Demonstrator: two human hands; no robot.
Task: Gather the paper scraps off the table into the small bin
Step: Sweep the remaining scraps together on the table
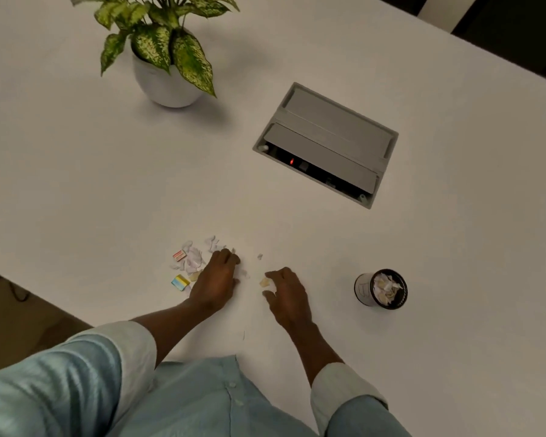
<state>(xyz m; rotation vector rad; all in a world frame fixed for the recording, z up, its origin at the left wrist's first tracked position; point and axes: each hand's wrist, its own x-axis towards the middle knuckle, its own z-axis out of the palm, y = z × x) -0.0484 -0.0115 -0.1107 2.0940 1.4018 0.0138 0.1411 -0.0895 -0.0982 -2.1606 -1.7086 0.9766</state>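
Observation:
Several torn paper scraps, white with a pink-striped piece and a yellow-and-blue piece, lie scattered on the white table. My left hand rests palm down on the right side of the pile, fingers curled over white scraps. To its right, my right hand has its fingers bent around a small yellowish scrap and a white one. One tiny scrap lies apart, beyond both hands. The small round bin, holding crumpled paper, stands right of my right hand.
A potted plant in a white pot stands at the far left. A grey cable box with its lid raised is set into the table beyond the bin. The table's near-left edge runs diagonally, with the floor below.

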